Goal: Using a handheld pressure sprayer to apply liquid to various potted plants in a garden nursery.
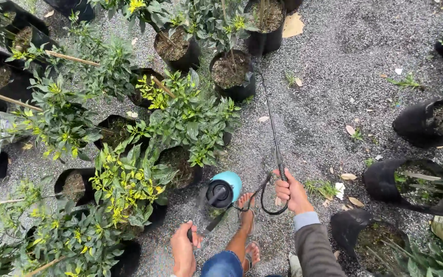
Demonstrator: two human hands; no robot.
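Observation:
My right hand (pixel 292 192) grips the handle of a thin black spray wand (pixel 272 123) that reaches up toward a black pot of soil (pixel 230 72). A black hose (pixel 262 197) loops from the wand to a light-blue pressure sprayer (pixel 225 188) with a black pump cap, hanging near my sandalled feet. My left hand (pixel 184 250) is closed around the black lever handle (pixel 208 225) of the sprayer. Green and yellow leafy plants in black grow bags (pixel 129 179) stand just left of the sprayer.
Black potted plants crowd the left half and top of the view, some with bamboo stakes (pixel 73 58). More black grow bags (pixel 405 184) line the right edge. Grey gravel ground (pixel 334 77) with scattered dry leaves lies between them.

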